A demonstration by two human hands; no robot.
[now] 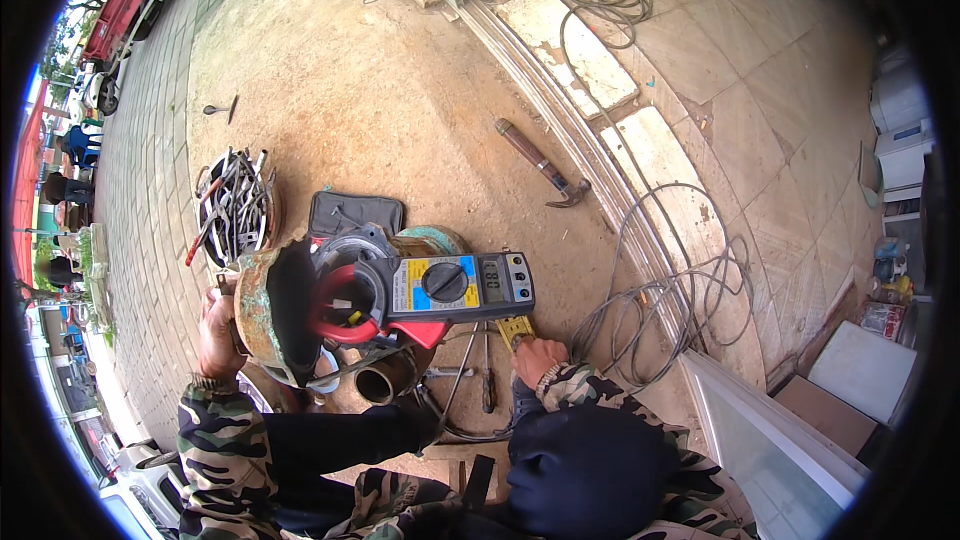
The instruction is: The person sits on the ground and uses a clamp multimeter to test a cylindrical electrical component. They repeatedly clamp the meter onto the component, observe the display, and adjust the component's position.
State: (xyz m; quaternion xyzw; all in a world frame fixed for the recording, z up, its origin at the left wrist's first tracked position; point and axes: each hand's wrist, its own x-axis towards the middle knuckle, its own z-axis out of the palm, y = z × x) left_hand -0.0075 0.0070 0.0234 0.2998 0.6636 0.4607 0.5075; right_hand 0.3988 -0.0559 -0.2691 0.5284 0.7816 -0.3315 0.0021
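Observation:
My left hand (216, 336) is closed on the side of a corroded green round metal housing (262, 315), which has a dark open end. Beside that housing a clamp meter (445, 285) with a red jaw, dial and small lit display lies across the middle, covering part of the work under it. Just below the meter, my right hand (538, 358) has its fingers curled at a flat yellow piece (515, 328), whose kind I cannot make out. A grey-black motor part (365, 243) shows behind the meter. A short hollow metal cylinder (385, 380) sits nearer me.
A round container of tools (238, 205) stands at the left, by a dark pouch (357, 210). Farther off lies a hammer (542, 165). A screwdriver (488, 380) is close to my knees. Looped cable (660, 300) crosses the door track (600, 180) on the right.

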